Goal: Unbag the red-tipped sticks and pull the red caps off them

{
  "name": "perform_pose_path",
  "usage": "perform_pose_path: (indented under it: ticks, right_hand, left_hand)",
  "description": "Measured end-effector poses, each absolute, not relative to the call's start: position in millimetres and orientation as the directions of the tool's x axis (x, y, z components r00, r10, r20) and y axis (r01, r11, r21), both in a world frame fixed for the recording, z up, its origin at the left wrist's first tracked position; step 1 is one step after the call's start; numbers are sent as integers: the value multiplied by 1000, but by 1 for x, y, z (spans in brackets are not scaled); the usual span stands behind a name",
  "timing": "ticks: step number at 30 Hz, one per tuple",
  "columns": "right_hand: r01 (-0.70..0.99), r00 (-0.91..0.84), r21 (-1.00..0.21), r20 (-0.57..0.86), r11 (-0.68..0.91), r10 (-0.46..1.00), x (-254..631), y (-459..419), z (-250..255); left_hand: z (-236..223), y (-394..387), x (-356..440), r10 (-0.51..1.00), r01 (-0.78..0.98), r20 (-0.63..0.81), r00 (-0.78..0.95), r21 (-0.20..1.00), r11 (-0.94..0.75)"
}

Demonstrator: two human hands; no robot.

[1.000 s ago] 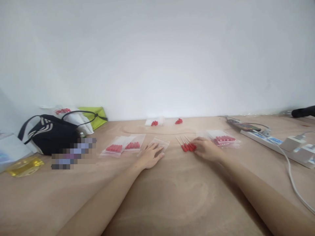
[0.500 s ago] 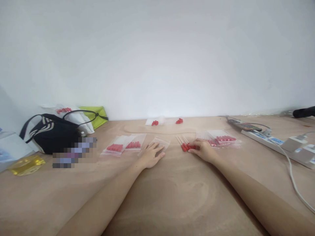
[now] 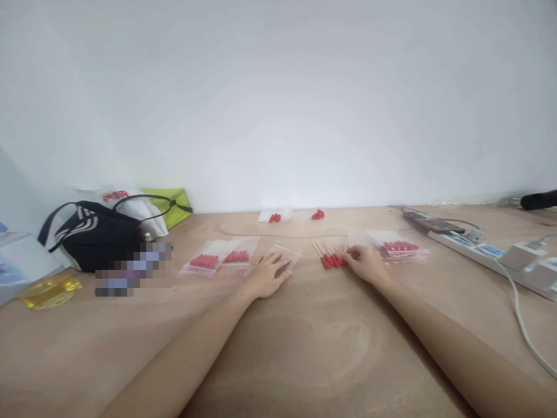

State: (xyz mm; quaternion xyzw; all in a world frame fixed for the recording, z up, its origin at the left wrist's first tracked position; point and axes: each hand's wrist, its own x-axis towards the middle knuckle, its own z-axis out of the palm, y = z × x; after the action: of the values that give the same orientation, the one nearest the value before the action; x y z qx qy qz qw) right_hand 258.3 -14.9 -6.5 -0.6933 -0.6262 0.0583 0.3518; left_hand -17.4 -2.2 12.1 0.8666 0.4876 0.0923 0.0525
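My left hand (image 3: 266,275) lies flat on the wooden table with its fingers spread, their tips resting on an empty clear plastic bag (image 3: 281,253). My right hand (image 3: 364,261) rests just right of a small bunch of red-tipped sticks (image 3: 329,256), with its curled fingertips touching their red ends. Whether it grips any of them does not show. Two filled bags of red pieces (image 3: 217,259) lie left of the left hand. A stack of filled bags (image 3: 397,246) lies just beyond the right hand.
A black handbag (image 3: 96,235), a white bag and a green bag sit at the far left, with a yellow packet (image 3: 49,289) near them. A power strip (image 3: 487,249) with plugs and a white cable runs along the right. Loose red pieces (image 3: 317,215) lie by the wall.
My right hand has slid a little to the right, off the red ends of the sticks, so more of the bunch shows. My left hand has stayed put.
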Motion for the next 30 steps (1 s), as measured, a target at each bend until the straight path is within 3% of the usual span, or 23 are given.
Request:
perform_pose_path:
  ticks: [11, 17, 20, 25, 30]
  right_hand:
    - [770, 258, -638, 304, -5, 917, 254, -13, -5]
    - [765, 262, -643, 359, 34, 896, 250, -18, -2]
    - [770, 195, -620, 452, 149, 870, 241, -23, -1]
    - [779, -63, -456, 626, 430, 777, 221, -32, -13]
    - [813, -280, -193, 698, 549, 659, 212, -39, -20]
  left_hand:
    - [11, -3, -15, 869, 855, 89, 486, 156, -494]
    - [17, 7, -13, 934, 881, 135, 330, 313, -356]
    - [22, 19, -13, 961, 900, 183, 207, 349, -260]
    - [23, 39, -10, 988, 918, 136, 76, 377, -122]
    - [25, 57, -16, 987, 895, 148, 57, 431, -116]
